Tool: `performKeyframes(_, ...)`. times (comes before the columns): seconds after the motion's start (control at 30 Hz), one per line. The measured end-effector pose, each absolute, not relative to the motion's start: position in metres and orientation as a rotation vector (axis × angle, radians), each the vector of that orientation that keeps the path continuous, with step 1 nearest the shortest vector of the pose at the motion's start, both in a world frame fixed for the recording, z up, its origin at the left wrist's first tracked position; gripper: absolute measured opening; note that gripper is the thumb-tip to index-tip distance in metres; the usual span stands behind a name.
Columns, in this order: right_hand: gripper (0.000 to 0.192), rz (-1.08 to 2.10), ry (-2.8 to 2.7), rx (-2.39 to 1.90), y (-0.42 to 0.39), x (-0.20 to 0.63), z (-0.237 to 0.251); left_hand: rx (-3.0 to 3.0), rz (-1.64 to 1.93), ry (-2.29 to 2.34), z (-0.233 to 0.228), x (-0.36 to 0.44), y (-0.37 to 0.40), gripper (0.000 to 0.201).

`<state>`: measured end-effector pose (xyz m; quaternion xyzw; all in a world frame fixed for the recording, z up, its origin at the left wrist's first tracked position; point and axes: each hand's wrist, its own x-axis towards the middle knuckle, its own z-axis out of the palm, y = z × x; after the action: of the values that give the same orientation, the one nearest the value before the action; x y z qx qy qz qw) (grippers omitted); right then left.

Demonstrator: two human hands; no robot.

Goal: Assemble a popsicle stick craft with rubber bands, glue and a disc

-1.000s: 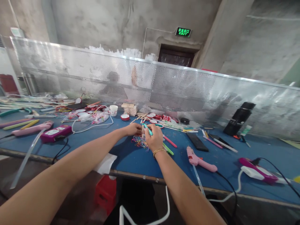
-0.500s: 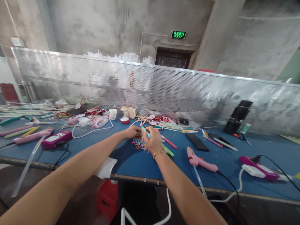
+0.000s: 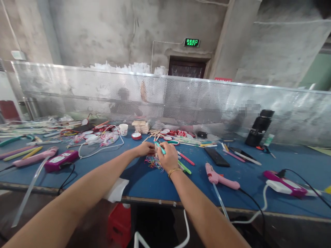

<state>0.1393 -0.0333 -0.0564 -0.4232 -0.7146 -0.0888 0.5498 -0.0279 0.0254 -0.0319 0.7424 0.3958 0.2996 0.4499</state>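
My right hand (image 3: 169,156) pinches the teal stick (image 3: 160,148), left hand (image 3: 146,148) steadying; it could slip into the rubber bands (image 3: 153,162).

You've got two pink glue guns (image 3: 218,177) (image 3: 34,156), two purple boxes (image 3: 60,160) (image 3: 283,184), one black bottle (image 3: 258,128), one cup (image 3: 123,129)

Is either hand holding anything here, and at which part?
The right hand pinches a teal stick near its lower end, above the pile of coloured rubber bands. The left hand meets it there; what its fingers grip cannot be told.
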Motion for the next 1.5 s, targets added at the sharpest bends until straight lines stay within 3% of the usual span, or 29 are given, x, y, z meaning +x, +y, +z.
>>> performKeyframes(1.5,0.012,-0.193,-1.705,-1.007,-0.0354,0.1395,-0.0549,1.771,0.763,1.024,-0.0311,-0.0254,0.0238,0.030)
